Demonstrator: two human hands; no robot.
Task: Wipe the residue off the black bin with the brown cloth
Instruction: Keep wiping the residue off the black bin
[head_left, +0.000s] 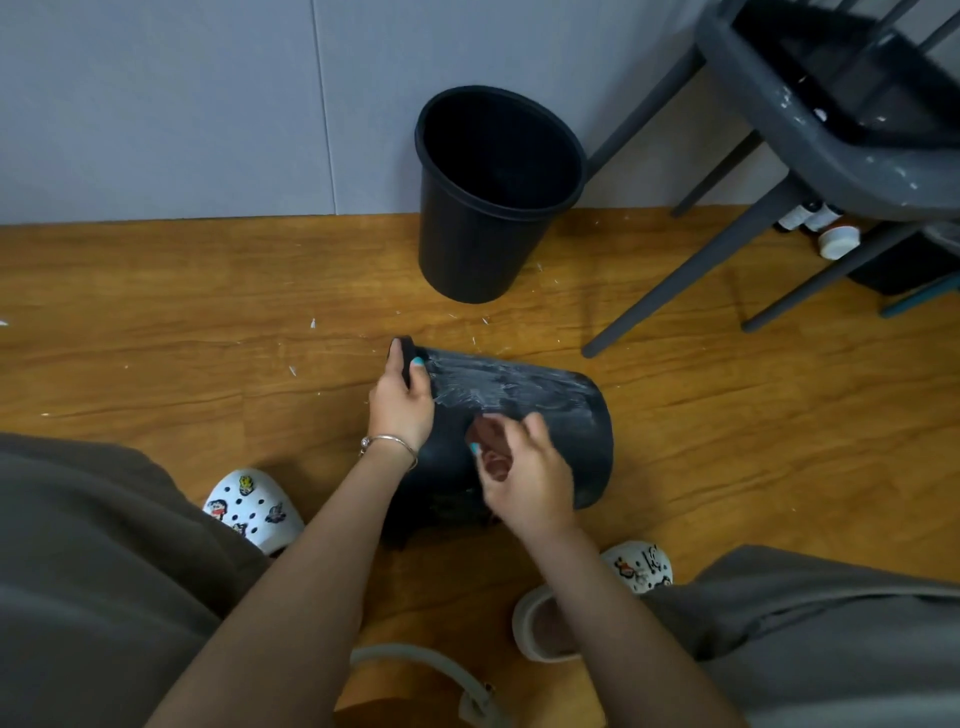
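Observation:
A black bin (550, 410) lies on its side on the wooden floor between my feet, its upper wall streaked with white residue. My left hand (402, 402) grips the bin's rim at its left end, thumb over the edge. My right hand (530, 475) holds a bunched brown cloth (491, 441) and presses it against the bin's near side, below the white streaks. The hand is motion-blurred.
A second black bin (493, 197) stands upright against the grey wall. A dark grey chair (831, 145) stands at the right, with small bottles (836, 241) on the floor under it. White flecks dot the floor. A small bowl (545, 623) sits by my right foot.

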